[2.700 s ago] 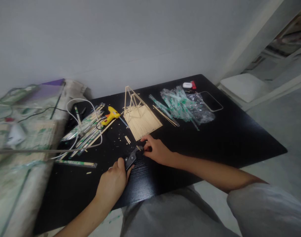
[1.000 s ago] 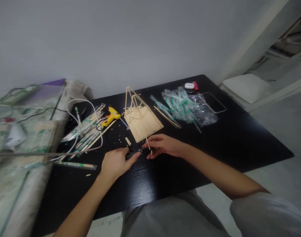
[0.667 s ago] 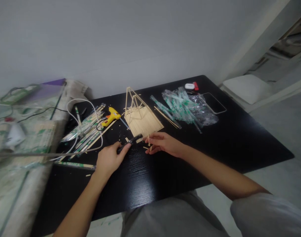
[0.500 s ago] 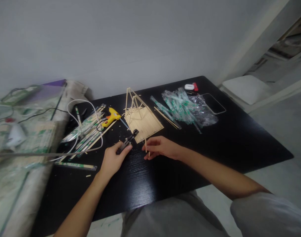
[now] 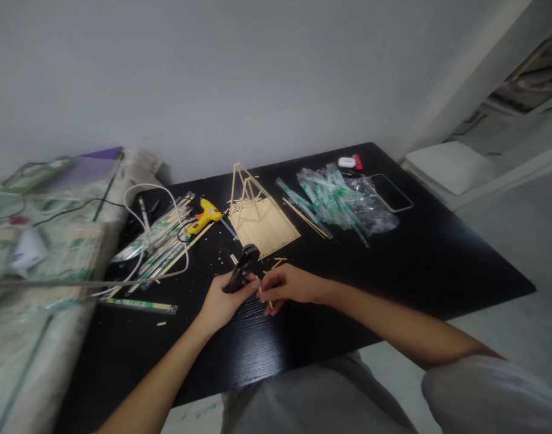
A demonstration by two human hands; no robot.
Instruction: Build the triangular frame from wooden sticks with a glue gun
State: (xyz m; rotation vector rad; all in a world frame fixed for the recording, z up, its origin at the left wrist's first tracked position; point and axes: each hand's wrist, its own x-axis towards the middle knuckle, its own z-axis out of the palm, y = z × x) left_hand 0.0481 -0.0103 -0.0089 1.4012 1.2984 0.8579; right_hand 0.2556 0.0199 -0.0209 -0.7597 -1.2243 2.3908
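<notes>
My left hand (image 5: pixel 224 304) is wrapped round a black hand tool (image 5: pixel 243 271), perhaps a cutter, whose rounded head points away from me. Close beside it, my right hand (image 5: pixel 287 286) pinches a short piece of wooden chopstick (image 5: pixel 270 302), held slanted near my left thumb. Beyond both hands lies a flat base (image 5: pixel 269 232) of sticks laid side by side. Upright stick frames (image 5: pixel 246 187) in triangle shapes stand at its far left part. Short cut stick pieces (image 5: pixel 278 261) lie between the base and my right hand.
Left of the base lies a yellow glue gun (image 5: pixel 206 216), near wrapped chopsticks (image 5: pixel 160 241) and a looping white cable (image 5: pixel 185 253). Crumpled plastic wrappers (image 5: pixel 330 199) are to the right, with a phone-like slab (image 5: pixel 393 194) and a white case (image 5: pixel 347 162) behind them on the black table (image 5: pixel 415 253).
Both hands have come nearer to me and closer together, with the tool and the chopstick piece. More short stick pieces now show in front of the base.
</notes>
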